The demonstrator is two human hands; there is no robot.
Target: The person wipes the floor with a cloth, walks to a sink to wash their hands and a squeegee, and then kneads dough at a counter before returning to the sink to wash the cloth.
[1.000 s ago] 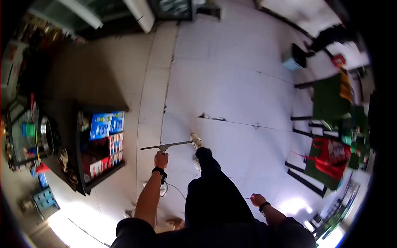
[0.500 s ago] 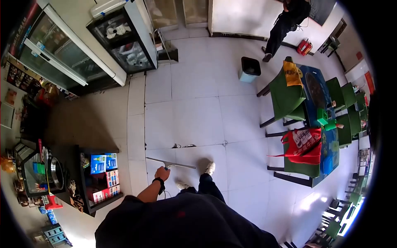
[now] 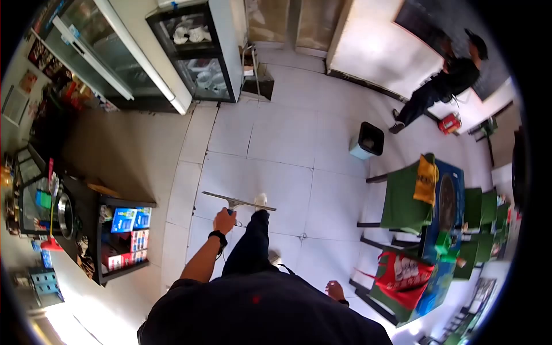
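Observation:
My left hand (image 3: 224,221), with a dark band at the wrist, is closed round the handle of a long, thin-bladed tool (image 3: 238,201) that looks like a squeegee. Its blade lies crosswise ahead of the hand, over the tiled floor (image 3: 259,135) and close to my front shoe (image 3: 261,200). My right hand (image 3: 334,289) hangs low at my right side, its fingers partly curled; whether anything is in it is too small to tell.
A bin (image 3: 367,141) stands ahead right. Green chairs (image 3: 402,198) and a blue table (image 3: 451,172) line the right. A shelf unit (image 3: 123,270) is at the left, display fridges (image 3: 198,52) ahead left. A person (image 3: 443,86) stands by the far wall.
I have stepped forward, and the view has turned. My right hand has come into view. The tool is still in my left hand. More of the other person shows.

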